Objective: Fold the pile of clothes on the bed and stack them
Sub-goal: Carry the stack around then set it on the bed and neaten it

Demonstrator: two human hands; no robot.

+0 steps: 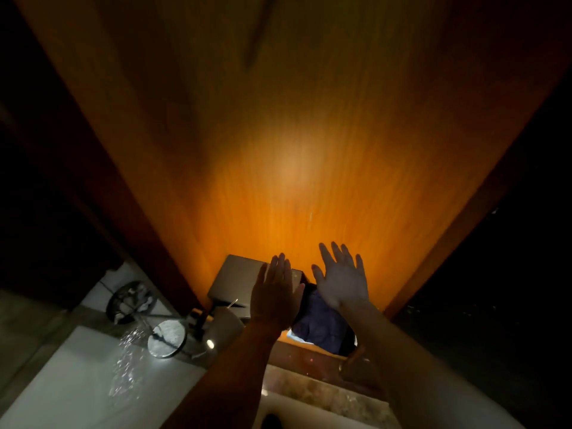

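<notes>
Reaching forward, the person holds the left hand (276, 294) and right hand (340, 281) spread and empty before an orange wooden panel (294, 150), likely a readiness gesture; dark blue clothes (322, 320) lie just below the hands.

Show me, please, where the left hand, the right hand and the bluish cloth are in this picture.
left hand (276, 297): head view, on the back of the hand, fingers straight.
right hand (342, 281): head view, on the back of the hand, fingers spread.
bluish cloth (322, 325): head view, on its crumpled middle, below the right hand.
</notes>
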